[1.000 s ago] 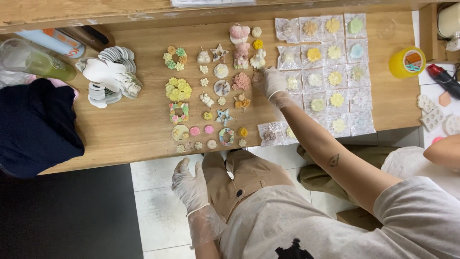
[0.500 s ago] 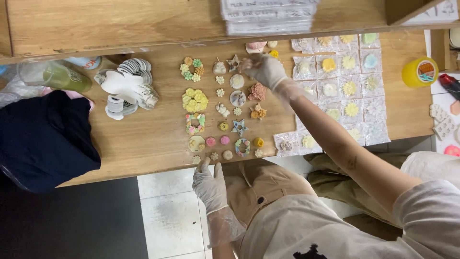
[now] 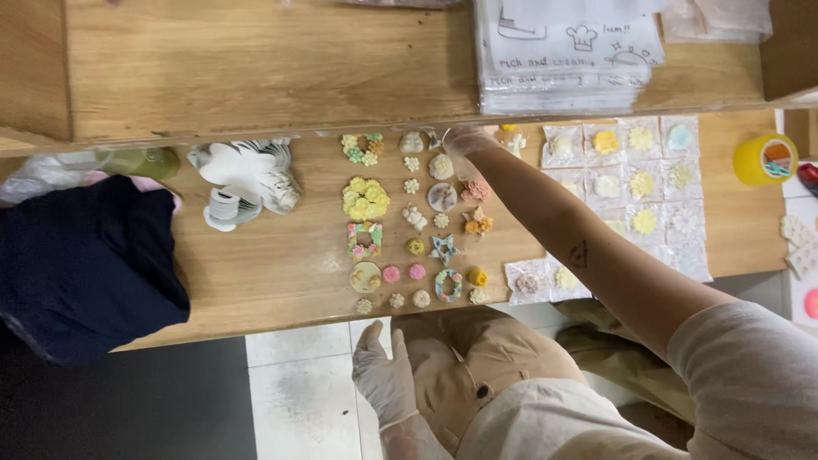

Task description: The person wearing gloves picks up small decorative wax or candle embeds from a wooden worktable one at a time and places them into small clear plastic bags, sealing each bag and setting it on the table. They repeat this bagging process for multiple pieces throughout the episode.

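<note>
Roughly, per item:
Right hand: right hand (image 3: 464,140), gloved, is reaching across the wooden table (image 3: 256,255) to its far edge, just under the shelf (image 3: 256,68); fingers are curling down over the small pieces there, but cannot tell whether they are actually gripping one, since the palm is hiding it.
Left hand: left hand (image 3: 383,379), also in a pale glove, is hanging low beside the lap, well apart from the table; fingers are lying loosely spread, holding nothing.
Nearest pieces: pink shell-like charm (image 3: 475,190) is sitting just below the right hand; round pale disc (image 3: 441,197) is lying just beside it to the left; white bear-shaped piece (image 3: 412,141) is lying at the far edge, left of the hand.
Charm spread: yellow flower cluster (image 3: 365,198) is lying left of the middle; star-shaped piece (image 3: 443,248) and ring of pastel beads (image 3: 447,284) are sitting nearer the person.
Bagged pieces: clear packets (image 3: 639,183) with yellow and white flowers are lying in rows under and right of the forearm.
Other: white striped figurine (image 3: 243,175) is lying on its side at left; dark cloth (image 3: 81,264) is covering the left end; yellow tape roll (image 3: 764,159) is sitting at far right; stack of printed bags (image 3: 567,60) is resting on the shelf.
</note>
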